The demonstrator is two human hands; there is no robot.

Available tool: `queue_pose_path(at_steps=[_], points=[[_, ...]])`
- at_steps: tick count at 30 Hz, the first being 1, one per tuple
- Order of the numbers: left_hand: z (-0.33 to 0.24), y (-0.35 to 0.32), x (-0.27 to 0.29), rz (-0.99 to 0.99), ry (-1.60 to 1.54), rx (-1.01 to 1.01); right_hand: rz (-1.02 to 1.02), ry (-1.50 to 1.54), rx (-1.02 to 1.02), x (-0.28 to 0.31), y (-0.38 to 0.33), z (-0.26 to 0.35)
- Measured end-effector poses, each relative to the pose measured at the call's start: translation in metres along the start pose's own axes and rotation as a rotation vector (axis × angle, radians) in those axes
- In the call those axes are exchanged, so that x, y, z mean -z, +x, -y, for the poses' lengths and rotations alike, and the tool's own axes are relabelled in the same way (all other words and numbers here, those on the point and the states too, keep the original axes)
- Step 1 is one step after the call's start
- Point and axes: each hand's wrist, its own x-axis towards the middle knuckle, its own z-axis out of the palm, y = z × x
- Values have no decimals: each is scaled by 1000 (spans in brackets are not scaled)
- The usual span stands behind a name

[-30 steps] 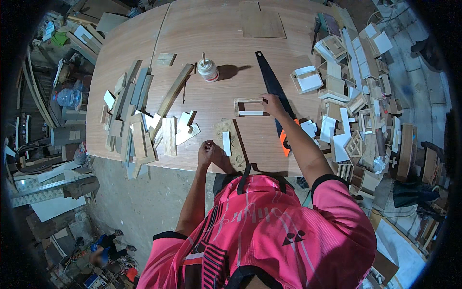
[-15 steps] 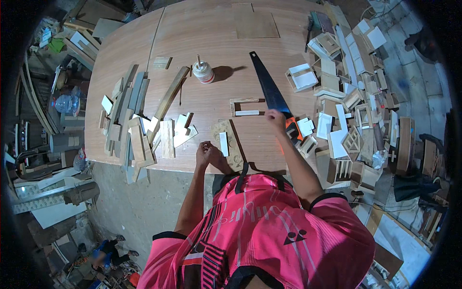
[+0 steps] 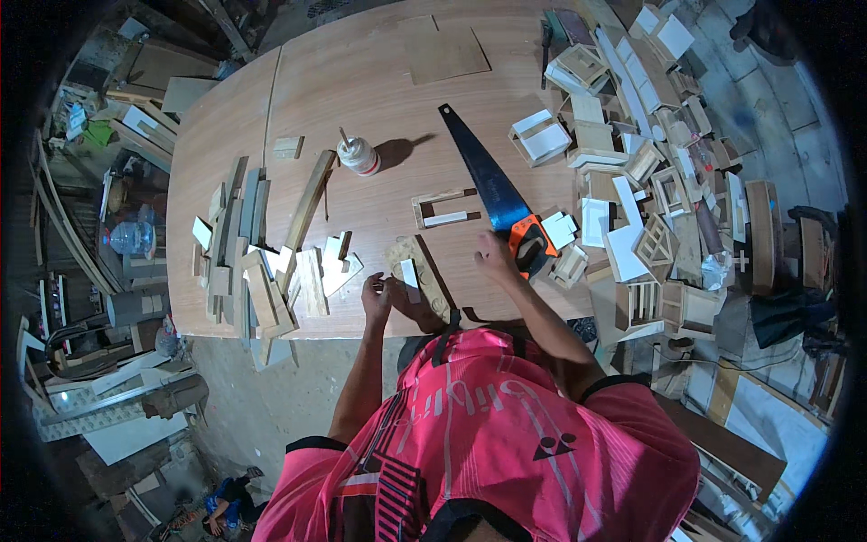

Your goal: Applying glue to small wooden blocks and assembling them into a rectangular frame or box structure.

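Note:
Beside a thick wooden board (image 3: 442, 303), my left hand (image 3: 377, 294) hovers with its fingers curled in; whatever is in them, if anything, is hidden. A small white-faced wooden strip (image 3: 410, 274) lies on that board, close to those fingers. My right hand (image 3: 494, 255) is closed, just left of the orange handle (image 3: 533, 240) of a hand saw (image 3: 488, 176); I cannot make out anything in it. Beyond both hands lies a small three-sided wooden frame (image 3: 418, 213) with a white-faced piece on its near side, its gap facing right.
A white glue jar (image 3: 359, 158) with a stick in it stands farther back. Wooden strips (image 3: 257, 199) lie piled at left. Small wooden box-like pieces (image 3: 601, 221) crowd the right side. A thin brown sheet (image 3: 447, 54) lies at the far edge. Someone (image 3: 226, 506) is low at lower left.
The view has turned slightly, so the table shifts left. My right hand has drawn back from the frame's open end toward me. My left hand stays by the board.

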Motion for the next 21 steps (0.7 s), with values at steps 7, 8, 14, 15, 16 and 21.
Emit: queue_pose_path(at_steps=[7, 8, 14, 15, 16, 21], points=[[1, -4, 12, -23, 9, 78, 233, -387, 200, 40, 89, 83], [-1, -8, 13, -26, 34, 56, 275, -479, 204, 37, 100, 81], [20, -47, 37, -86, 85, 77, 378, -555, 224, 11, 134, 44], [22, -51, 39, -95, 60, 119, 331, -548, 224, 11, 135, 29], [28, -59, 44, -125, 75, 131, 343, -548, 234, 14, 133, 27], [22, -78, 49, -185, 72, 166, 225, -180, 168, 54, 88, 38]])
